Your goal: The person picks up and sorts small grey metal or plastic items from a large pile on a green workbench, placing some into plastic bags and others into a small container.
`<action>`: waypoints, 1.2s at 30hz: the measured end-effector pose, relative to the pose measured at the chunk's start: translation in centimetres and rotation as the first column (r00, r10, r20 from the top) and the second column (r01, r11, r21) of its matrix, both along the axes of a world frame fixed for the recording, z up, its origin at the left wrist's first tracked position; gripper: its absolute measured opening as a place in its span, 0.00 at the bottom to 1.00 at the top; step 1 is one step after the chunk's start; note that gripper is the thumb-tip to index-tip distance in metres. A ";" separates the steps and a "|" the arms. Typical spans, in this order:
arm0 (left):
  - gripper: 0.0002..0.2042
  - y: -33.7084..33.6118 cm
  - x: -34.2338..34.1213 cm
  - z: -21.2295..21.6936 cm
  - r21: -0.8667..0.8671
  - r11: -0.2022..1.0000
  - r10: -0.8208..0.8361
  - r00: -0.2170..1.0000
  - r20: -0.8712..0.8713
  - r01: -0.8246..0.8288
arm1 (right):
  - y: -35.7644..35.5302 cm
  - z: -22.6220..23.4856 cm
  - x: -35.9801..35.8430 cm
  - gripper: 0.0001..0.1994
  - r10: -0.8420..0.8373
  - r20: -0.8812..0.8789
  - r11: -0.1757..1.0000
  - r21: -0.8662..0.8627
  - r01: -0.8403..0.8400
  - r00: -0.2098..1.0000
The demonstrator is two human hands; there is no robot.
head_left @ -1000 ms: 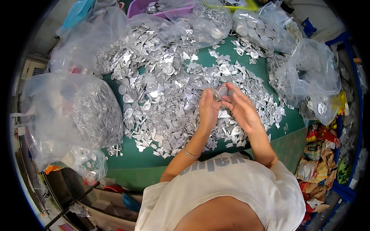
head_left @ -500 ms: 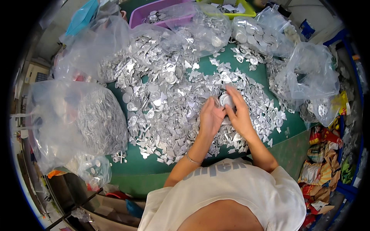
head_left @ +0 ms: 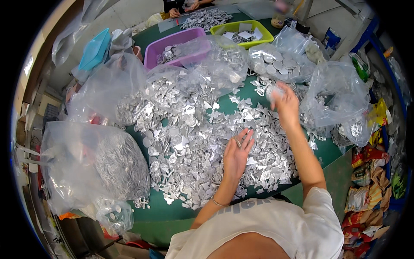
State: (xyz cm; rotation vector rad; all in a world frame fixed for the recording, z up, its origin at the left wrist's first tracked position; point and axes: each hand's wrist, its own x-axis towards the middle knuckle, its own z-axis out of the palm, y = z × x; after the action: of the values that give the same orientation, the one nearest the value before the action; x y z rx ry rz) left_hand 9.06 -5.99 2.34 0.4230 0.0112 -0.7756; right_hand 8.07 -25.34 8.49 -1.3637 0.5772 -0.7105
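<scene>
I have the right hand (head_left: 288,108) well forward of the left, beyond the far right edge of the loose pile, its fingers closed on a round silvery piece (head_left: 273,92). Both are blurred, so I can't make out the piece's surface or exactly which fingers pinch it. That piece sits at the fingertips, on the hand's left side, just short of the clear bag of discs (head_left: 278,64).

I see the left hand (head_left: 235,163) nearer the body, over the pile, palm partly turned up and fingers loosely apart. A thin bit of metal (head_left: 239,143) shows between thumb and fingers; I can't tell whether it is gripped.

Under and around the left hand spreads the pile of metal pieces (head_left: 189,159) on the green table (head_left: 166,212). Farther out I get a bulging clear bag (head_left: 118,162) on the left and another clear bag (head_left: 338,90) on the right. At the back stand a purple basin (head_left: 152,52) and a yellow-green basin (head_left: 259,42); beyond them, a co-worker's hands (head_left: 174,13) are beside a smaller heap (head_left: 207,18).
</scene>
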 end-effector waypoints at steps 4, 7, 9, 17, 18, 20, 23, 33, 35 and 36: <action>0.11 -0.5 -0.5 -0.7 -0.021 0.998 -0.057 0.998 0.010 0.057 | -5.2 0.1 3.0 0.35 -0.120 0.138 0.964 0.254 0.082 0.983; 0.11 -0.8 -0.3 -0.8 0.001 0.999 -0.054 0.998 0.015 0.054 | -2.4 -1.0 1.7 0.31 -0.013 0.095 0.999 0.041 0.009 0.995; 0.11 -0.6 -0.4 -1.1 0.024 1.000 -0.015 1.000 0.017 0.015 | 0.9 -1.4 -0.8 0.23 0.111 0.065 0.980 -0.174 -0.098 0.992; 0.11 0.5 -0.4 -0.9 0.115 0.989 0.070 0.982 0.178 -0.092 | 9.3 -3.1 -9.2 0.17 0.168 -0.490 0.427 -0.746 -0.511 0.855; 0.12 1.0 -0.3 0.0 0.085 0.990 0.095 0.977 0.193 -0.113 | 9.7 -3.7 -9.6 0.18 0.177 -0.529 0.395 -0.734 -0.552 0.830; 0.14 2.8 -0.8 2.6 0.032 0.991 0.120 0.968 0.219 -0.130 | 9.9 -4.8 -10.1 0.19 0.180 -0.566 0.339 -0.732 -0.591 0.804; 0.16 8.5 -1.1 3.6 0.060 0.976 0.188 0.944 0.269 -0.211 | 9.6 -6.0 -10.0 0.20 0.194 -0.556 0.291 -0.755 -0.588 0.808; 0.10 41.0 4.4 1.7 0.262 -0.114 0.934 -0.014 0.356 -0.958 | 8.8 -8.4 -10.2 0.19 0.104 -0.526 0.235 -0.811 -0.535 0.844; 0.12 45.6 7.3 2.5 0.472 -0.194 0.872 0.069 0.484 -0.860 | 8.3 -8.9 -10.0 0.19 0.127 -0.505 0.208 -0.828 -0.520 0.854; 0.14 48.4 8.5 1.0 0.451 -0.255 0.830 0.046 0.556 -0.855 | 8.4 -8.9 -9.9 0.19 0.160 -0.492 0.217 -0.828 -0.516 0.856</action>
State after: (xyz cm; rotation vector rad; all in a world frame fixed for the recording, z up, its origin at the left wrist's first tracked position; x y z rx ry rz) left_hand 17.60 42.41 3.32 1.0518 0.6063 0.8820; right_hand -1.82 -16.96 -0.40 -2.7134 -0.0539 -0.4194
